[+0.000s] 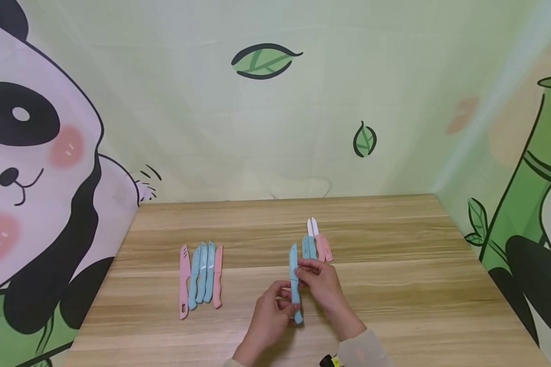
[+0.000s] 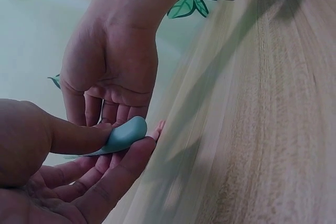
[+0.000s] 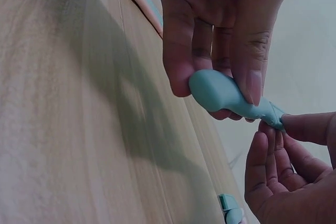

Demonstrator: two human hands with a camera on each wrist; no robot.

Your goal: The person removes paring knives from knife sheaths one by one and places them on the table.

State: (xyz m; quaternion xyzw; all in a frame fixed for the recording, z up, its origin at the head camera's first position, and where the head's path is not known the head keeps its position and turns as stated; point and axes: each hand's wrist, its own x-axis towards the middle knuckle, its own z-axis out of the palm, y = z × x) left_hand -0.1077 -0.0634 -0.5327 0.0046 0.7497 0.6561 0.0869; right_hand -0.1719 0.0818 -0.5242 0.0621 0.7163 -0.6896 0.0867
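Left hand [image 1: 271,312] and right hand [image 1: 322,285] pinch a smooth, curved-handled blue knife [image 1: 295,290].

Blue knife [image 1: 295,288]: smooth matt plast.; tbl [image 1: 418,290]: smooth wood-grain; backdrop [image 1: 266,122]: matt cloth, sl. creased.

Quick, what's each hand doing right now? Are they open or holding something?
Left hand: closed, holding a light-blue knife by its handle.
Right hand: closed, pinching the same knife farther up.
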